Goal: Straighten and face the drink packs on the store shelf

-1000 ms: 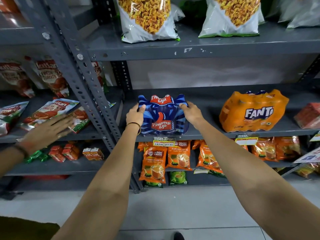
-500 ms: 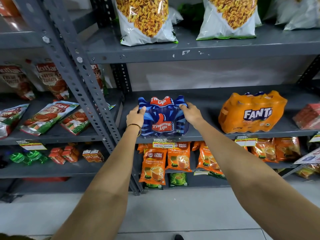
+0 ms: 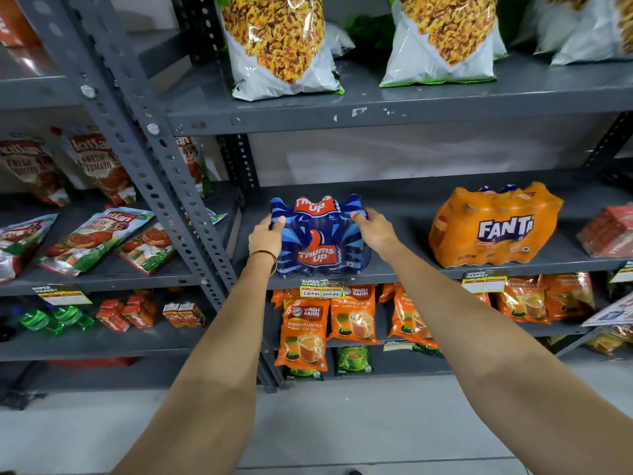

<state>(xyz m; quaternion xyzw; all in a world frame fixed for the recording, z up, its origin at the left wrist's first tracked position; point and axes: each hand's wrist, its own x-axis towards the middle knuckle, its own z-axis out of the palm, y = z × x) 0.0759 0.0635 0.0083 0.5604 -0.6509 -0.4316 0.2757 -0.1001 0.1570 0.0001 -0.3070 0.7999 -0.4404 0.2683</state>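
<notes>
A blue Thums Up drink pack (image 3: 318, 240) stands at the front edge of the grey middle shelf (image 3: 411, 214), label facing me. My left hand (image 3: 265, 234) grips its left side and my right hand (image 3: 375, 229) grips its right side, fingers curled over the top corners. An orange Fanta drink pack (image 3: 493, 226) sits to the right on the same shelf, turned slightly, apart from both hands.
A slotted grey upright (image 3: 164, 173) stands just left of the blue pack. Tomato sauce pouches (image 3: 92, 234) lie on the left shelf. Orange tea packets (image 3: 303, 332) hang below, snack bags (image 3: 281, 46) stand above, and a red pack (image 3: 609, 231) sits at far right.
Another person's hand at the left shelf one second ago is gone. My hands stay on the blue pack, which looks much the same in place.
</notes>
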